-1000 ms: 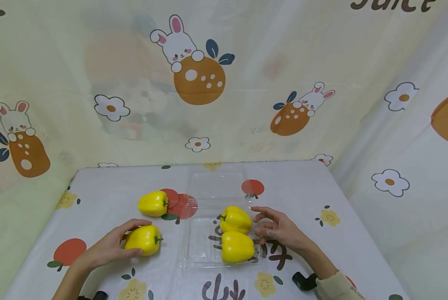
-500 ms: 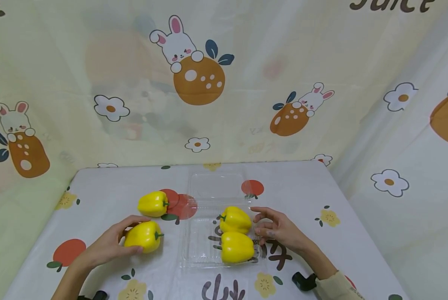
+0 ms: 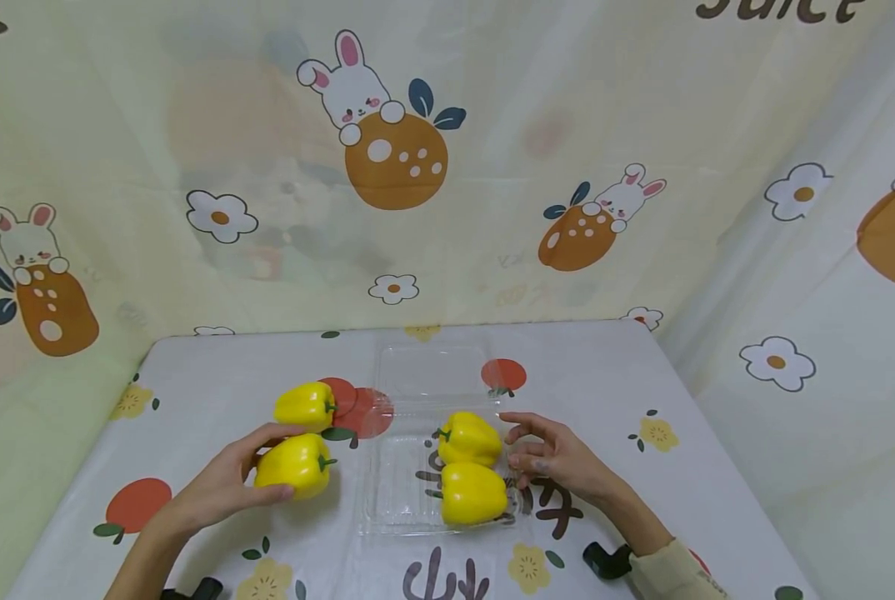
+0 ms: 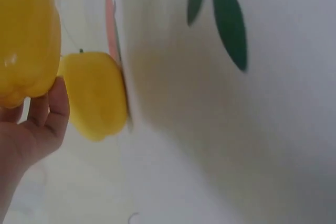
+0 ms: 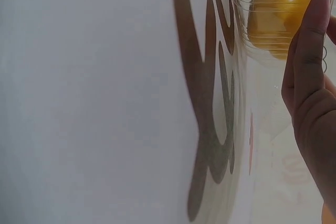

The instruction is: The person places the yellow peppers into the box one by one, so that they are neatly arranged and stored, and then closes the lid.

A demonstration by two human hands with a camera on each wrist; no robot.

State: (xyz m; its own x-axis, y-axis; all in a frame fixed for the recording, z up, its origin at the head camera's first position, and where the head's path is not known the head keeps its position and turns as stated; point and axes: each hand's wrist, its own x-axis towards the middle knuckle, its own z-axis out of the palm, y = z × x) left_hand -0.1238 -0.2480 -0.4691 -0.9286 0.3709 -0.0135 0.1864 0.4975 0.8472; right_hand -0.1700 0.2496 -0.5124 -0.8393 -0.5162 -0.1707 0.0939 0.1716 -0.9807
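My left hand grips a yellow bell pepper and holds it just above the table, left of a clear plastic clamshell box. In the left wrist view the held pepper is above my fingers. A second loose pepper lies behind it. In the right half of the box lie two more peppers, the far one and the near one. My right hand rests at the box's right edge with its fingers loosely bent. One finger lies against the ribbed wall.
The box's open lid lies flat behind it. A patterned cloth covers the table, and printed curtains close off the back and right sides. A black wrist strap shows near the front edge.
My left hand has raised its pepper a little and carried it right, toward the box. The right hand and the other peppers have stayed put.
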